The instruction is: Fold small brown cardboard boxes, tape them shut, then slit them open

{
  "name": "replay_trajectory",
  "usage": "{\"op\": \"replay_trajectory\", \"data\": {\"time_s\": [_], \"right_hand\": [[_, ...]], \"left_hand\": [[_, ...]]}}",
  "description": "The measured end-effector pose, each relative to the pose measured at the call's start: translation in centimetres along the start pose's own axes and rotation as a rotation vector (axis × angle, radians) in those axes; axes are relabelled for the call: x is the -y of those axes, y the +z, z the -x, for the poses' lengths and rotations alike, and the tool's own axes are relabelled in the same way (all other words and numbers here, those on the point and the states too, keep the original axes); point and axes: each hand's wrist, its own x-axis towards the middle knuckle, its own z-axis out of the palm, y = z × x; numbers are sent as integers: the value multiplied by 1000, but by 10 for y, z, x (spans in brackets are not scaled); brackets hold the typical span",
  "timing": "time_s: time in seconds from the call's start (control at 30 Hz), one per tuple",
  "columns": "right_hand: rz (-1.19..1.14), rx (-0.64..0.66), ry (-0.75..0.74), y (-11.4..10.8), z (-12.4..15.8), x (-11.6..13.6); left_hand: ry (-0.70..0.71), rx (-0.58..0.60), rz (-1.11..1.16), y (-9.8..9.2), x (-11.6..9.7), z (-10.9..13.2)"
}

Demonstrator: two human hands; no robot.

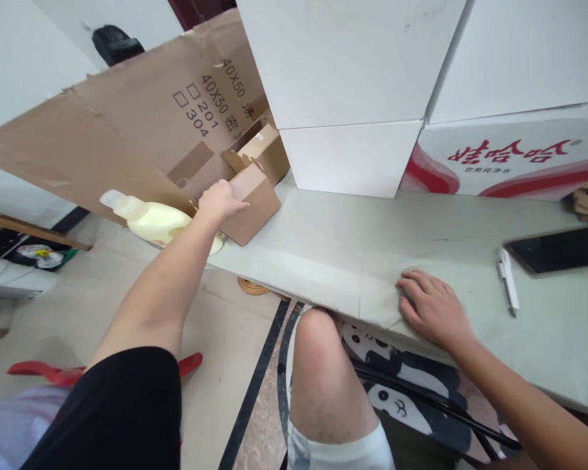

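Observation:
My left hand reaches far to the left and rests on the top edge of a small brown cardboard box, fingers curled over it. Behind that box stand two more small brown boxes. A pale yellow plastic bottle lies on its side just left of my left wrist. My right hand lies flat on the grey table top near its front edge, fingers spread, holding nothing.
A large flattened cardboard sheet leans at the back left. Big white boxes and a red-and-white carton stand at the back. A white pen and a dark phone lie right of my right hand.

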Motion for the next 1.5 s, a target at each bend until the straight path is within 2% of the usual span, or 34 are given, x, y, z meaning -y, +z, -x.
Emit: {"op": "replay_trajectory", "data": {"time_s": [0.13, 0.23, 0.37, 0.5, 0.57, 0.67, 0.73, 0.77, 0.9, 1.03, 1.17, 1.37, 1.5], "right_hand": [[-96, 7, 32, -7, -4, 4], [-235, -9, 69, -10, -6, 6], [-334, -63, 97, -5, -4, 2], [-434, -306, 203, -10, 0, -25], [-451, -459, 273, -25, -4, -45], [-485, -653, 311, -65, -15, -73], [-557, -746, 235, -94, -21, -84], [-539, -730, 197, -106, -22, -88], [-554, -727, 55, -134, -16, -95], [-519, -579, -66, -143, -10, -93], [-438, -507, 29, -148, -11, -87], [-463, -508, 141, -145, -14, -89], [-469, -495, 166, -143, -21, -91]], "left_hand": [[246, -11, -28, 2, -10, 48], [427, -27, -44, 4, -30, 90], [658, -36, 10, 4, -82, 133], [896, -113, 161, 1, -153, 154], [1037, -148, 223, -4, -190, 162], [1183, -216, 327, -13, -233, 177], [1220, -185, 413, -19, -251, 188], [1220, -133, 447, -21, -257, 193], [1184, 54, 500, -27, -265, 199], [1212, 21, 517, -28, -268, 197], [1180, -61, 554, -26, -264, 202], [1161, -49, 494, -31, -243, 212], [1188, -27, 457, -35, -239, 212]]}}
